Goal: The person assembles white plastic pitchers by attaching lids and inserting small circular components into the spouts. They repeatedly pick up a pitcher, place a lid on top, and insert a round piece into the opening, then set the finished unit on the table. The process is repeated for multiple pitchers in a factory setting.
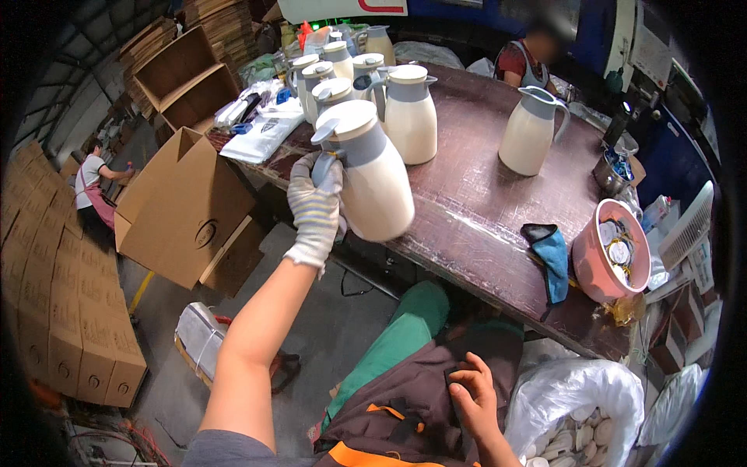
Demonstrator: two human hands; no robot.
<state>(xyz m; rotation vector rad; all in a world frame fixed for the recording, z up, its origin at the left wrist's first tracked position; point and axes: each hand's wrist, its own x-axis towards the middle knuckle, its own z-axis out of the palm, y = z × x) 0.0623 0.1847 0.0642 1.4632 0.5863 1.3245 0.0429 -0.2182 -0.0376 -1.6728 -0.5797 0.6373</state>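
My left hand (315, 210), in a striped knit glove, grips the grey handle of a cream vacuum jug (377, 194) with a grey neck and white lid. The jug is tilted slightly at the table's near edge. My bare right hand (476, 393) is over my lap, its fingers loosely bent and apart, holding nothing that I can see. Behind the held jug stands another lidded jug (411, 121), with several more (336, 58) grouped farther back. A lidless jug (531, 132) stands alone at the right of the table.
On the dark table (467, 210) are a pink bucket (595, 268) of small round parts, a blue cloth (551, 261) and white plastic bags (266, 134). An open carton (187, 210) stands left; a lined bag of white lids (576, 397) is at lower right. A person (523, 66) sits opposite.
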